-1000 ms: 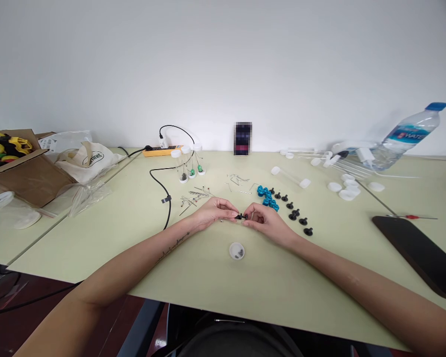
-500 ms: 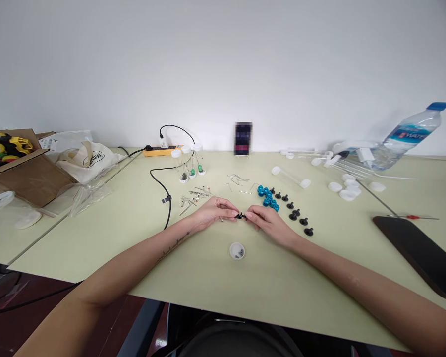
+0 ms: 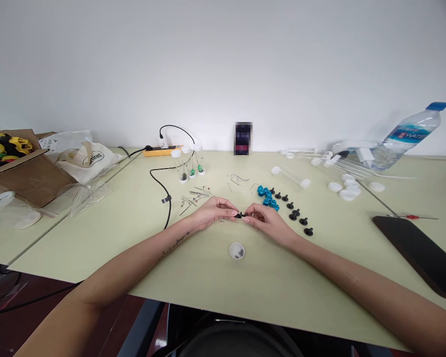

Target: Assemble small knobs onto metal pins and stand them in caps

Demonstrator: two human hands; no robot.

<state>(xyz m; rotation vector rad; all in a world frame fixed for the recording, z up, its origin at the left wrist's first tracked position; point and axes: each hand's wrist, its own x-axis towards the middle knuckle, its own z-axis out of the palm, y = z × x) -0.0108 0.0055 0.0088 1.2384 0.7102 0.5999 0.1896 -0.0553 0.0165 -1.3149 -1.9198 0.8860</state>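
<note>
Both hands meet at the middle of the pale green table [image 3: 208,277], pinching a small black part [image 3: 240,215] between their fingertips. My left hand [image 3: 212,210] grips it from the left, my right hand [image 3: 264,219] from the right. Just behind my right hand lie a cluster of blue knobs [image 3: 267,196] and a row of several black knobs [image 3: 295,215]. A small white cap [image 3: 237,251] with tiny dark bits in it sits in front of the hands. Thin metal pins [image 3: 193,197] are scattered behind my left hand.
A black cable [image 3: 166,191] runs from an orange power strip [image 3: 161,150]. White caps [image 3: 347,188] and clear tubes [image 3: 290,176] lie at the right, with a water bottle [image 3: 405,136] and a dark flat pad [image 3: 419,255]. A cardboard box [image 3: 18,168] and bags sit at the left.
The fingers of my right hand shifted slightly on the black part; both hands stay in the same place.
</note>
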